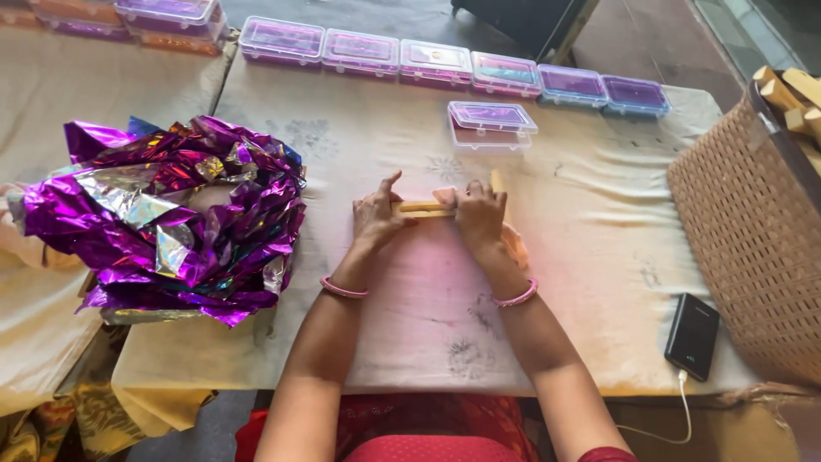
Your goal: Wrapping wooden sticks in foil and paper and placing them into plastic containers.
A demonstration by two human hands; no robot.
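Cream cloth, stained and marked with faint prints, covers the table point(410, 334) at which the person sits, seen from above. Nearest on the right, a black power bank point(692, 335) lies close to the near edge with a white cable running off it. Both forearms reach away from the body over the cloth, each wrist wearing a pink bangle.

Mid-table, the left hand point(376, 216) and the right hand point(479, 216) meet on a thin yellow stick point(423, 207). It lies flat on the cloth, with its long axis running left to right across the person's front. The left hand's fingers are curled over its left end, with the index finger lifted; the right hand's fingers are closed over its right end. Only the short middle stretch shows between them, so each hand sits equally near, one at either end.

To the left lies a crumpled heap of purple and silver foil point(171, 218), well apart from the hands. On the right stands a woven basket point(744, 239) with pale wooden pieces at its top. Farther off, a clear plastic box point(492, 125) sits alone, and beyond it a row of similar boxes point(445, 64) lines the far edge.
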